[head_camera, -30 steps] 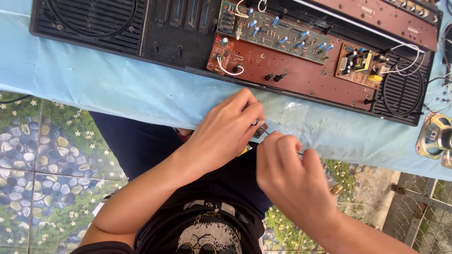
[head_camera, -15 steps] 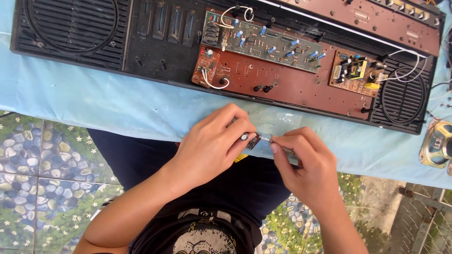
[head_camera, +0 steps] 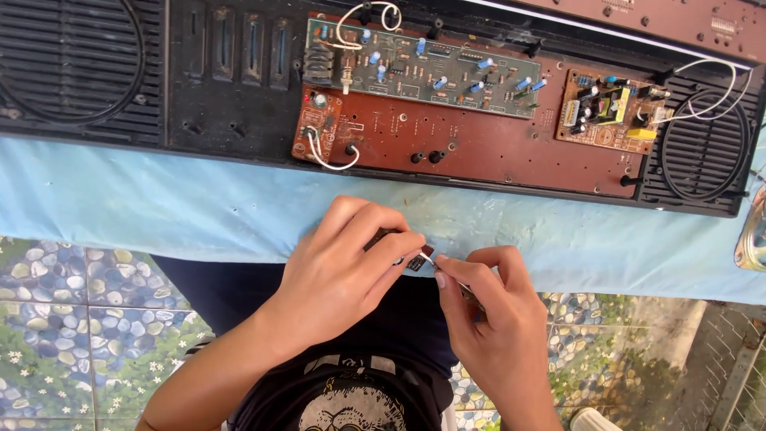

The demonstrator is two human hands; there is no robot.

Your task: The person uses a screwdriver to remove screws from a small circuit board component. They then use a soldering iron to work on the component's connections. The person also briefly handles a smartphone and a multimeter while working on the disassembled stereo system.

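Observation:
My left hand [head_camera: 343, 271] is closed around a small dark electronic part [head_camera: 415, 259] at the near edge of the table. My right hand [head_camera: 487, 311] pinches a thin metal tool [head_camera: 435, 263] whose tip touches that part. Both hands meet just above my lap. Most of the small part is hidden by my left fingers. Beyond the hands lies an opened black audio unit [head_camera: 223, 88] with a green circuit board [head_camera: 423, 68], a brown circuit board [head_camera: 479, 144] and a smaller board [head_camera: 610, 112] exposed.
A light blue cloth [head_camera: 159, 215] covers the table. Speaker grilles sit at the unit's left [head_camera: 64, 64] and right [head_camera: 706, 144] ends, with white wires [head_camera: 702, 72] looping over the right one. A loose speaker [head_camera: 754, 231] lies at the right edge. Pebble-patterned tiles [head_camera: 72, 319] cover the floor.
The view has shifted, so the unit now sits lower and farther right in frame. My hands stay together on the small part, with the tool tip still at it.

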